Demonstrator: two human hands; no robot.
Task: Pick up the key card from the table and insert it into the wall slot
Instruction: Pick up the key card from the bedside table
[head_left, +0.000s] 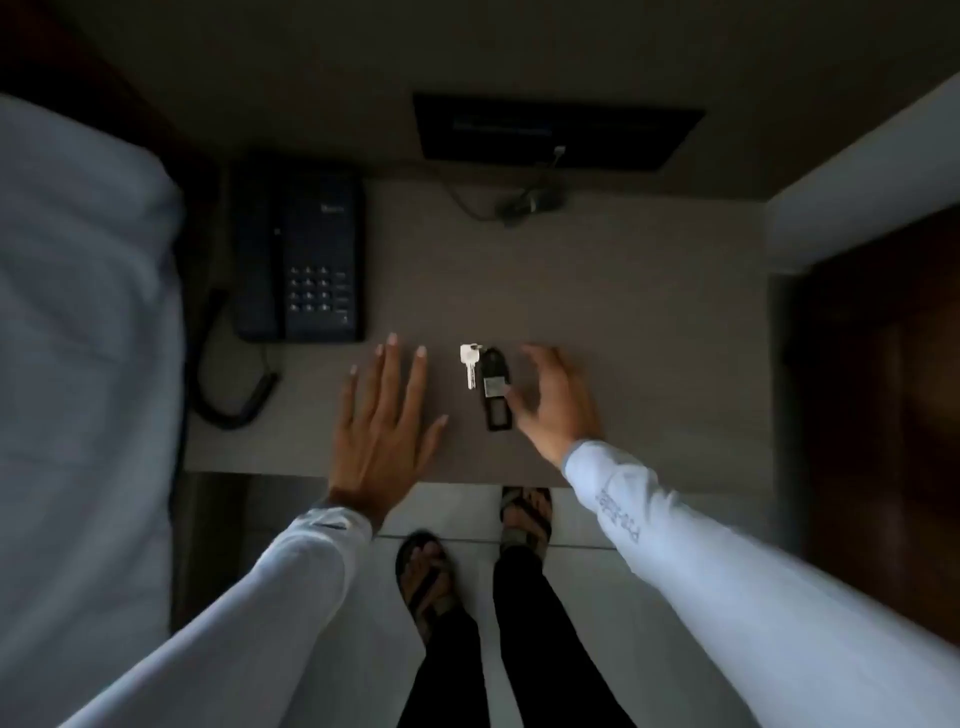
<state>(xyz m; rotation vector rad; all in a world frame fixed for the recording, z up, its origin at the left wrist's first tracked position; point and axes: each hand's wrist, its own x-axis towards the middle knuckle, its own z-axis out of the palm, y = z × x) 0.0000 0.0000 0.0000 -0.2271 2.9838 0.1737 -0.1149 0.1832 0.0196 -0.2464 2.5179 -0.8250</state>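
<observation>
A narrow black key card tag (496, 388) lies flat on the brown table (649, 322), with a silver metal key (470, 364) attached at its far end. My right hand (556, 402) hovers just right of the tag, fingers spread and curled, thumb tip next to its middle. My left hand (387, 426) lies flat and spread over the table, a hand's width left of the key. Neither hand holds anything. On the wall above the table is a dark rectangular panel (556, 130); I cannot make out a slot in the dim light.
A dark desk phone (301, 260) with a coiled cord sits at the table's left. A cable and plug (524, 205) lie near the wall. A white bed (78, 338) lies to the left, a dark wooden door (883, 415) to the right. My sandalled feet stand on tiles.
</observation>
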